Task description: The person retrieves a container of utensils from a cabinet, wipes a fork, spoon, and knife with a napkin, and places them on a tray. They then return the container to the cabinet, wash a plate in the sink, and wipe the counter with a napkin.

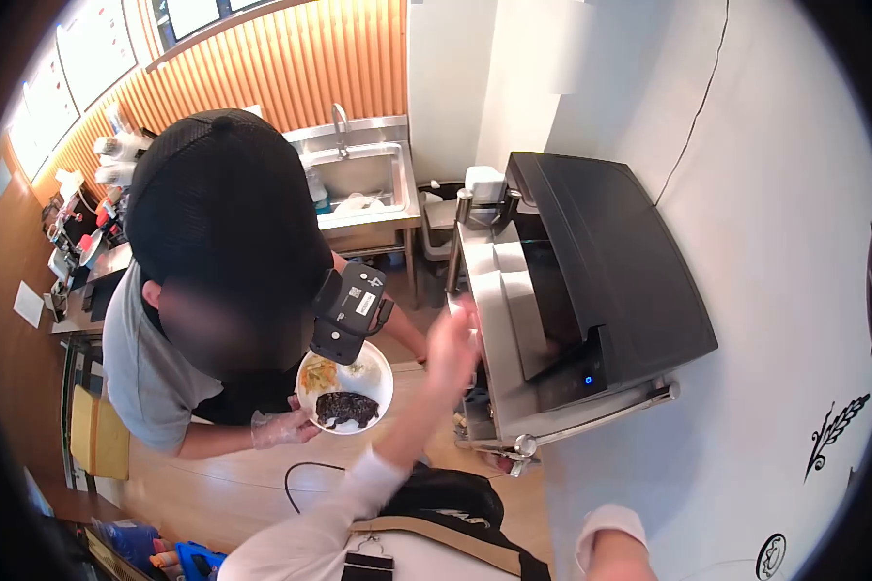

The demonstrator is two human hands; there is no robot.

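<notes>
My left hand (451,353) reaches forward to the near left side of a steel stand (499,290). Its fingers are blurred against the metal edge, so their grip does not show. A black-lidded machine (610,261) with a lit blue display sits on the stand. My right arm (618,554) enters at the bottom edge, bare below a pushed-up white sleeve, and its hand is outside the frame. Left of my left hand, a co-worker's gloved hand (286,426) holds a round white plate (385,407) with a dark piece of food (347,411), shredded vegetables and a pale portion.
The co-worker (223,213), in a black cap with a head-mounted device (351,310), leans in from the left. Behind stands a steel sink (397,184) with a faucet. A cluttered counter (82,242) runs along the left. A black cable lies on the wooden floor (213,484).
</notes>
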